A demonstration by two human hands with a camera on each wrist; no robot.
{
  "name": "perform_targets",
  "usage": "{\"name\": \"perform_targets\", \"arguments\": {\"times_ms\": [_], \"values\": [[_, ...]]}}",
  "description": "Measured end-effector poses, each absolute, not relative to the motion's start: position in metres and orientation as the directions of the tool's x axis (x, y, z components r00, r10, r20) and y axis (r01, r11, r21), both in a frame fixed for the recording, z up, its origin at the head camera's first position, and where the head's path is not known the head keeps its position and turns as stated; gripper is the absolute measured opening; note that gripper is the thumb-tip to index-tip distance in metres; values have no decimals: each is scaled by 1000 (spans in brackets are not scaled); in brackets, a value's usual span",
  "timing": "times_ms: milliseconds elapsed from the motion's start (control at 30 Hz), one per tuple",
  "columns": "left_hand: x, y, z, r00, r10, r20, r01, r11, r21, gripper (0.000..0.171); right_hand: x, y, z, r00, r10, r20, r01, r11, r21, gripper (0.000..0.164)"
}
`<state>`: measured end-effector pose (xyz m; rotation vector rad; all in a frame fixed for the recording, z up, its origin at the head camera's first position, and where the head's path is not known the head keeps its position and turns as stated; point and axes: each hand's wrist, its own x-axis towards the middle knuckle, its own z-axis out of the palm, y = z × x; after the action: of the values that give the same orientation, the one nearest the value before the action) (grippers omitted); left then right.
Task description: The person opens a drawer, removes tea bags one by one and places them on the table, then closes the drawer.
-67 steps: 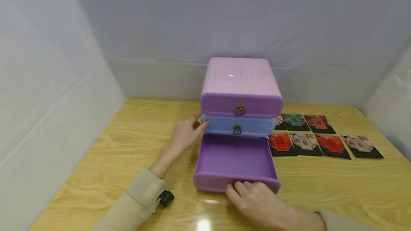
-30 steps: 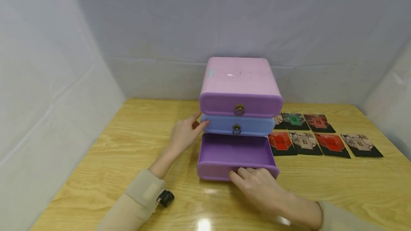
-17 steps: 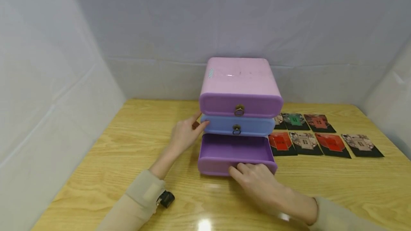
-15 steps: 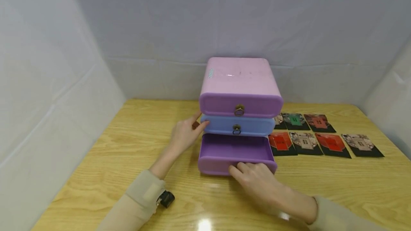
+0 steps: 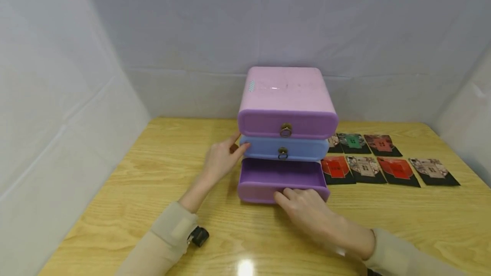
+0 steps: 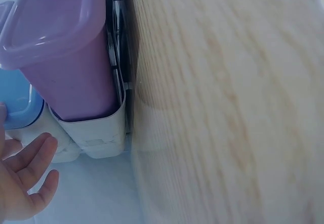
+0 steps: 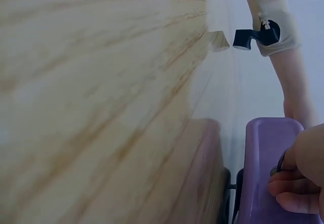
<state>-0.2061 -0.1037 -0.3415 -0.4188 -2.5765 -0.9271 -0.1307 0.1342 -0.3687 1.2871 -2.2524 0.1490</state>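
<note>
A small pink drawer cabinet (image 5: pixel 287 90) stands on the table, with a purple top drawer (image 5: pixel 264 123) and a blue middle drawer (image 5: pixel 261 149). Its purple bottom drawer (image 5: pixel 255 193) sticks partly out and shows a bare inside. My left hand (image 5: pixel 220 161) rests at the cabinet's left side, thumb on the blue drawer's edge; the left wrist view shows its other fingers (image 6: pixel 38 163) loosely bent alongside. My right hand (image 5: pixel 307 210) has its fingers curled at the bottom drawer's front. In the right wrist view they pinch its metal ring pull (image 7: pixel 278 167), mostly hidden by the hand.
Several dark square packets with red, green and beige prints, such as a red packet (image 5: pixel 399 171), lie in two rows right of the cabinet. White cloth (image 5: pixel 192 33) hangs behind and at both sides of the wooden table (image 5: pixel 153 173).
The bottom drawer has slid inward, toward the cabinet, and my right hand has moved forward along with it. My left hand has stayed at the cabinet's side.
</note>
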Motion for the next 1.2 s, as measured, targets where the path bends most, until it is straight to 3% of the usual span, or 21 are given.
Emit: {"name": "perform_targets", "arguments": {"times_ms": [1200], "values": [[-207, -105, -342, -873, 165, 460, 413, 753, 513, 48, -154, 133, -378, -390, -753, 529, -789, 570, 229, 13]]}}
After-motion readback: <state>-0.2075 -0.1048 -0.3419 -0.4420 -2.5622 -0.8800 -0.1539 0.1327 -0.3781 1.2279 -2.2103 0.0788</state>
